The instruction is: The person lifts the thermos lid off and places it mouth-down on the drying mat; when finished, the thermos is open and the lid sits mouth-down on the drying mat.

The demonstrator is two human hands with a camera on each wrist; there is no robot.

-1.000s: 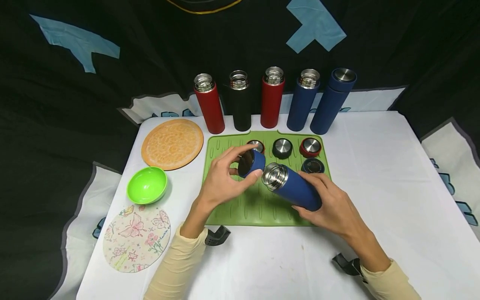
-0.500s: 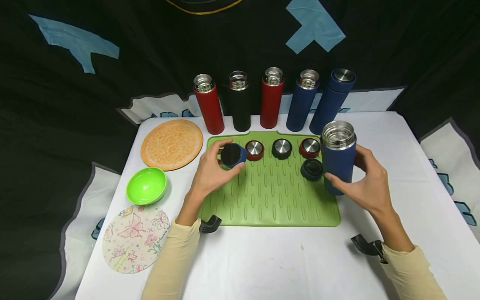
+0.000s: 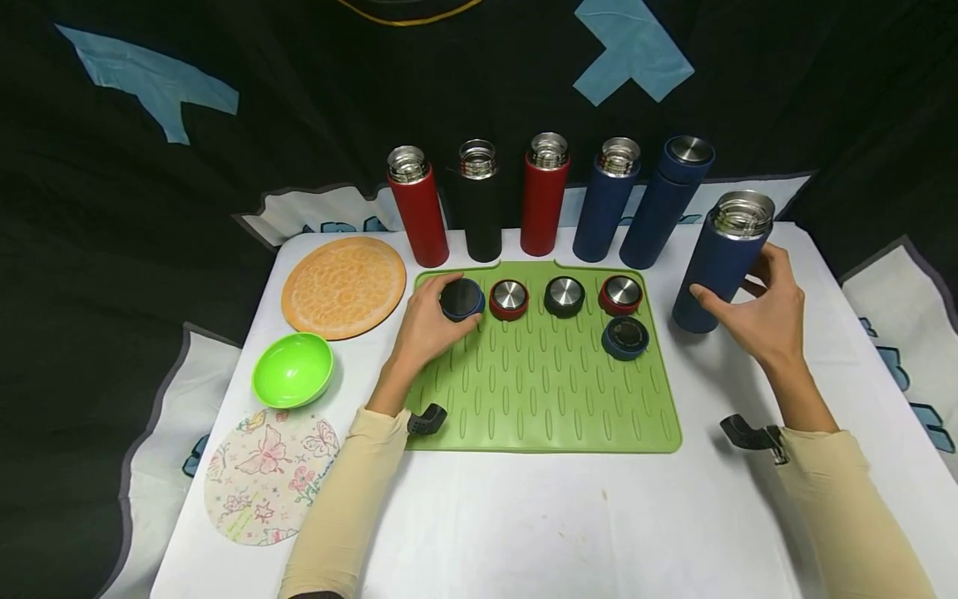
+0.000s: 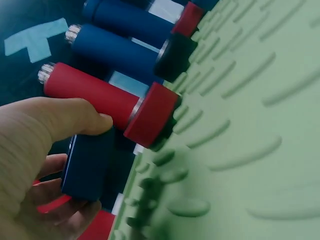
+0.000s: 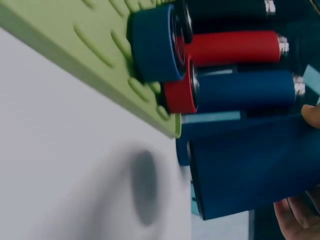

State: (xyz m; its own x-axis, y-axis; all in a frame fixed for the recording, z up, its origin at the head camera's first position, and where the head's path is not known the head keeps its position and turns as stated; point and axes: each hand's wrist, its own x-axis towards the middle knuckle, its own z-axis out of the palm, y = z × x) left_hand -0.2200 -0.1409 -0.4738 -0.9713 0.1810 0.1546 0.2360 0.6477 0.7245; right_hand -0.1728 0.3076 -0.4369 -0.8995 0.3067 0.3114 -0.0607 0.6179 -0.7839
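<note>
My left hand (image 3: 428, 326) grips a blue flask lid (image 3: 461, 299), dark side facing up, over the back left of the green mat (image 3: 539, 399). In the left wrist view the lid (image 4: 89, 162) is held between thumb and fingers, a shadow on the mat below. A blue flask (image 3: 724, 258) without a lid is held by my right hand (image 3: 771, 312), to the right of the mat. The right wrist view shows this flask's base (image 5: 197, 180) apart from the table, its shadow beside it. A red-rimmed lid (image 3: 509, 299) sits just right of my left hand.
On the mat are also a black lid (image 3: 564, 297), another red-rimmed lid (image 3: 620, 295) and a dark blue lid (image 3: 624, 338). Several flasks, including a capped blue one (image 3: 666, 204), line the back edge. A green bowl (image 3: 293, 370) and two round mats stand left.
The hands have moved apart. My right hand has carried the blue flask right and toward the back; my left hand has brought the blue lid left to the mat's back left.
</note>
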